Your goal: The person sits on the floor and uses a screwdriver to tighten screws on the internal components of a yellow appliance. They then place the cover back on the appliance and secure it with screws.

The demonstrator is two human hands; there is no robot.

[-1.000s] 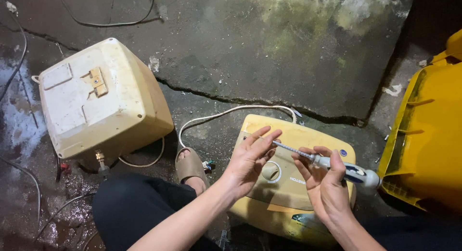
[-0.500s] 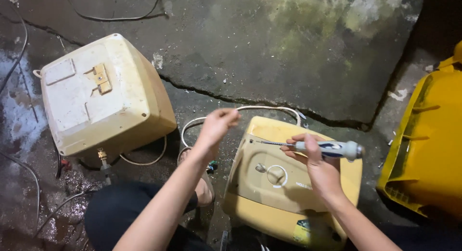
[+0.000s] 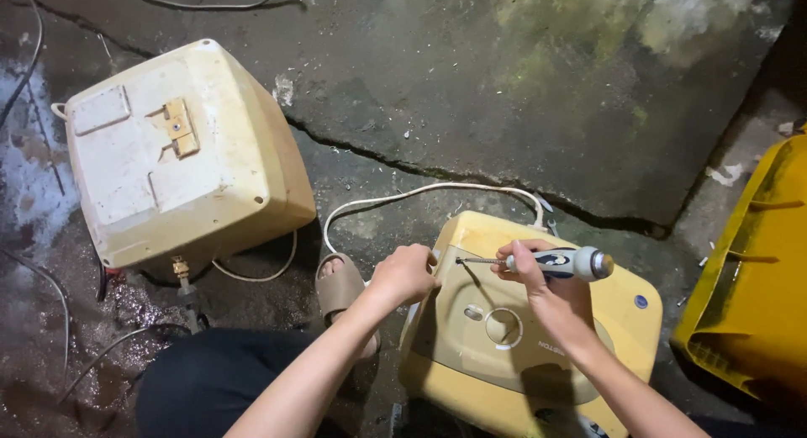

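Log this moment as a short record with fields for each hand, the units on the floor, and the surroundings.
left hand: grips the left edge of the yellowed unit
right hand: holds a screwdriver, tip on the unit's top face
second unit: cream casing lying to the left, apart
cord: white, looping behind the yellowed unit
floor: cracked wet concrete
right edge: yellow bin

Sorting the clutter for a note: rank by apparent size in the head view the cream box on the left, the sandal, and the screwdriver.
1. Cream box, clearly the largest.
2. and 3. Sandal and screwdriver in the right hand: look alike in length, too close to rank; the leg partly hides the sandal.
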